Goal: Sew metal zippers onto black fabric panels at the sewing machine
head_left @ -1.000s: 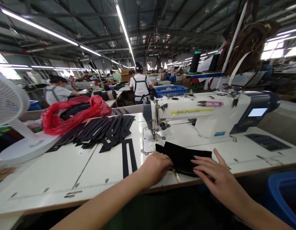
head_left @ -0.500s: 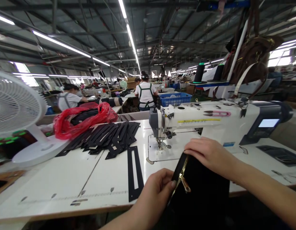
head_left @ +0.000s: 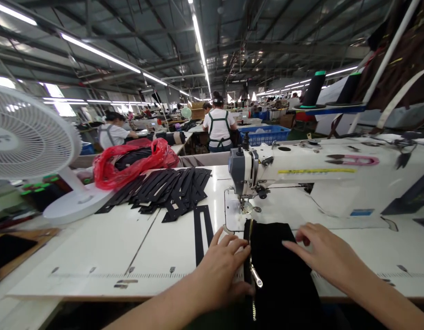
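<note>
A black cloth piece [head_left: 280, 275] with a brass-coloured zipper along its left side lies over the front of the sewing table, its far edge just short of the sewing machine's needle area [head_left: 246, 206]. The zipper's metal pull [head_left: 256, 277] hangs about halfway down. My left hand [head_left: 222, 261] rests on the left edge of the cloth beside the zipper teeth, fingers outstretched and thumb apart. At the cloth's right edge is my right hand [head_left: 318, 250], its thumb and bent fingers apart, with nothing visibly gripped. The lower part of the cloth drops past the table edge into shadow.
A black slotted strip [head_left: 199, 233] lies left of my left hand. Behind it are a pile of similar strips [head_left: 171, 190] and a red plastic bag [head_left: 105, 167]. A white fan [head_left: 74, 183] stands at left. Pink-handled snips [head_left: 363, 160] rest on the machine. Co-workers sit farther back.
The cloth has gone from being held up at a slant to lying flatter, with its zipper pointing toward the machine. My right hand has let go of its top corner and moved right.
</note>
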`<state>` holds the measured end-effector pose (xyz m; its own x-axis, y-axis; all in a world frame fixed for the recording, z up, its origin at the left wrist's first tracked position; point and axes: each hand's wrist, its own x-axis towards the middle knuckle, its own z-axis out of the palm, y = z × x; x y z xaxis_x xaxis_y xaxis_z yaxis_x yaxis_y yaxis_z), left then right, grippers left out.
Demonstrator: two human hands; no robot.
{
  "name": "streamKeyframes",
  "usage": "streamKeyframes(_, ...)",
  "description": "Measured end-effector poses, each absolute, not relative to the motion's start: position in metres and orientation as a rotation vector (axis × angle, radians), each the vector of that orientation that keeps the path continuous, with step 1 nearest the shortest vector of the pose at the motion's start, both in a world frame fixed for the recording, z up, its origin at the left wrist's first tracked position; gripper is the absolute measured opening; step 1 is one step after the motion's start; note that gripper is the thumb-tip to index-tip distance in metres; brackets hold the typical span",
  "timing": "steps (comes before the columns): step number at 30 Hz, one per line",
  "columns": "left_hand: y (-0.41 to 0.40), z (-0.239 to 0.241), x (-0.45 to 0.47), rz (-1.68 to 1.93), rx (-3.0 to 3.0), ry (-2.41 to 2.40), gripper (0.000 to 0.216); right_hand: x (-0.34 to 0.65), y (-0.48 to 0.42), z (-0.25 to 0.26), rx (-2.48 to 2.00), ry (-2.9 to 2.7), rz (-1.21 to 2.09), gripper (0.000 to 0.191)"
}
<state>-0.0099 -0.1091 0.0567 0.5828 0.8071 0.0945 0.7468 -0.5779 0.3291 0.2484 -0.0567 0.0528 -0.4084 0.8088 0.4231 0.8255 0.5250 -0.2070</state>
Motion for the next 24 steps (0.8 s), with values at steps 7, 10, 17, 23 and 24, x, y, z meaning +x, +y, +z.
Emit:
streamKeyframes(7,-0.095,0.056,-0.006,0.236,2.619,1.199,0.091,0.256,-0.048,0.060,-1.435,-2.196,0.463,0.028)
streamKeyframes(10,-0.095,0.057,-0.002,0.240,2.633,1.249,0.092,0.265,-0.007,0.059,-1.416,-2.170,0.302,0.026)
streamKeyframes(17,-0.087,0.052,0.001,0.327,2.632,1.301,0.098,0.251,-0.005,0.047,-1.377,-2.203,-0.015,0.033)
streamKeyframes(23,-0.075,0.048,-0.004,0.167,2.627,1.181,0.108,0.208,-0.070,0.019,-1.046,-2.554,-0.381,0.051)
streamKeyframes(24,-0.075,0.047,-0.005,0.158,2.620,1.192,0.110,0.211,-0.073,0.012,-1.088,-2.572,-0.391,0.056)
